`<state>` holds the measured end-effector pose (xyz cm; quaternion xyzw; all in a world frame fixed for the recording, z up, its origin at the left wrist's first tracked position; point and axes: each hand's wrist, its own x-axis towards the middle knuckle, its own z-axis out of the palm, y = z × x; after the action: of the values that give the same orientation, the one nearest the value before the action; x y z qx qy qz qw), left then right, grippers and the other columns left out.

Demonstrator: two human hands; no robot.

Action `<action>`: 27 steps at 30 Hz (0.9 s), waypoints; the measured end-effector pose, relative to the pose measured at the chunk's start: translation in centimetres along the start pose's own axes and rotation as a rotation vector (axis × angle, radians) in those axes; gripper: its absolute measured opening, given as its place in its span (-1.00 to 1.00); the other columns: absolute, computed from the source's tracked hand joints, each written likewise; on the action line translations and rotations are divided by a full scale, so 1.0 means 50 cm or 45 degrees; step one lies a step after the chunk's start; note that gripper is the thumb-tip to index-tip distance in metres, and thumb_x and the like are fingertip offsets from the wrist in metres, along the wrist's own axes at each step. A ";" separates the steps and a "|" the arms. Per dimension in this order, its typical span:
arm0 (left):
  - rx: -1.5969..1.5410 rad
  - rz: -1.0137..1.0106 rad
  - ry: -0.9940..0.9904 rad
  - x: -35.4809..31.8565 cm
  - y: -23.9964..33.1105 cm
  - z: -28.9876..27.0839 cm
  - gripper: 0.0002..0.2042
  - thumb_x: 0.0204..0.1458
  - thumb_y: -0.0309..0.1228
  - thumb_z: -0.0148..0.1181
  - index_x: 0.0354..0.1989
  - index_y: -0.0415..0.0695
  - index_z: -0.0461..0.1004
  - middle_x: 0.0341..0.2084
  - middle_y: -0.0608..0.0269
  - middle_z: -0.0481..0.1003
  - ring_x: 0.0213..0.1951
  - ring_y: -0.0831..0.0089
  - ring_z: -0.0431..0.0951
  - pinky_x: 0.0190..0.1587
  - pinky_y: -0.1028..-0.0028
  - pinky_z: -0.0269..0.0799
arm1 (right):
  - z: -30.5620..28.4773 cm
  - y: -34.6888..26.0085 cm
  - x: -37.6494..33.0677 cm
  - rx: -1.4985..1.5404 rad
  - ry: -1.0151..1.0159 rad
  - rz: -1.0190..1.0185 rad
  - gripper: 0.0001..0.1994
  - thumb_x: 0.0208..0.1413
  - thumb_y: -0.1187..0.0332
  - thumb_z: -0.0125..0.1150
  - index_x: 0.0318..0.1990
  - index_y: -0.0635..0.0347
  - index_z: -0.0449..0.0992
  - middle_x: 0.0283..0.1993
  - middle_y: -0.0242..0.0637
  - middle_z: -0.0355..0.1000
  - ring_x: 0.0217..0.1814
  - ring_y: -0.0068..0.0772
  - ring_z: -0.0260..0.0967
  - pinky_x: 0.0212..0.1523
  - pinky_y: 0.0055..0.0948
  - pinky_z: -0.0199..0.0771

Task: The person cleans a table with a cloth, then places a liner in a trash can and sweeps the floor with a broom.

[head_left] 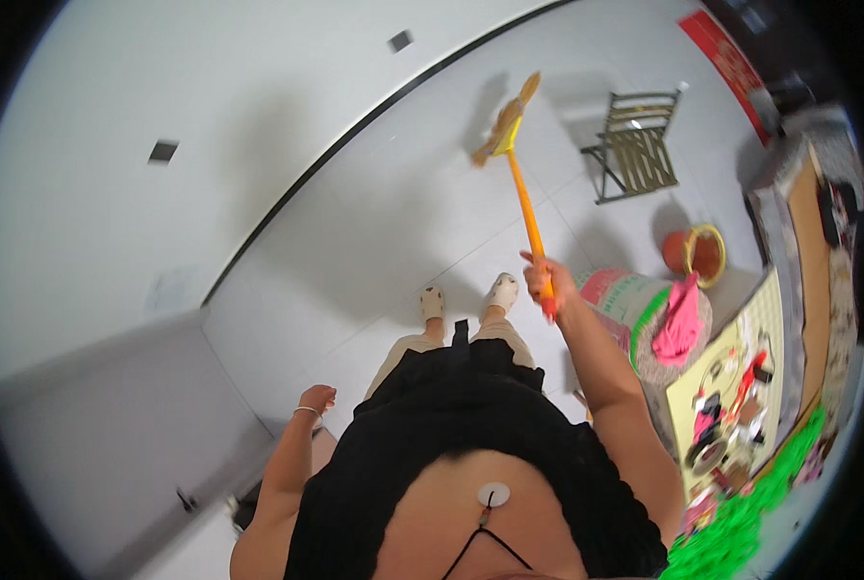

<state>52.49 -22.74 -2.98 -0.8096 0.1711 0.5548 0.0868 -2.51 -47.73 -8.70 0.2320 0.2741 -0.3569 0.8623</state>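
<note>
My right hand (548, 280) is wrapped around the upper part of an orange-handled broom (527, 208). The index finger points out a little beside the handle. The broom slants away from me, its tan bristle head (505, 126) with a yellow collar at the pale tiled floor near the wall. At my left side hangs my left hand (318, 398), a white bracelet on its wrist. Its fingers are curled in, and nothing shows in them.
A slatted folding chair (637, 150) stands far right. Nearer are an orange bucket with a yellow rim (707, 253), a drum-shaped container (620, 304) with a pink cloth (680, 321), and a cluttered yellow table (688, 411). A white wall (229, 116) runs along the left.
</note>
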 end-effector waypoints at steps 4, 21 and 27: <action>-0.184 -0.096 0.014 -0.057 -0.090 0.087 -0.73 -0.06 -0.21 0.08 -0.27 -0.13 0.44 -0.48 0.32 0.47 -0.45 0.52 0.46 -0.48 0.53 0.31 | 0.020 0.099 -0.054 -0.357 0.100 0.282 -0.71 0.07 0.35 -0.05 -0.05 0.19 0.22 -0.63 -0.52 0.04 -0.70 -0.73 -0.03 -0.70 -0.70 0.02; -0.956 -0.016 0.123 0.030 -0.482 0.045 -0.68 -0.06 -0.24 0.11 -0.18 -0.16 0.40 -0.42 0.28 0.49 -0.41 0.50 0.49 -0.43 0.53 0.29 | 0.158 0.844 0.489 -0.453 0.616 1.540 -0.87 0.08 0.42 -0.14 -0.41 0.30 0.15 -0.66 -0.45 0.07 -0.77 -0.73 0.05 -0.80 -0.79 0.12; -1.430 -0.261 0.202 0.027 -0.679 0.054 -0.76 -0.04 -0.29 0.07 -0.24 -0.14 0.39 -0.47 0.24 0.46 -0.47 0.46 0.46 -0.50 0.49 0.30 | 0.149 0.738 0.649 -0.325 0.553 1.145 -0.84 0.06 0.40 -0.13 -0.49 0.23 0.11 -0.66 -0.43 0.11 -0.73 -0.66 0.10 -0.76 -0.72 0.21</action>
<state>63.26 9.37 -6.91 -0.7831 -0.2232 0.4870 -0.3160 46.49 -44.50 -16.33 0.2885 0.3613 0.1420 0.8752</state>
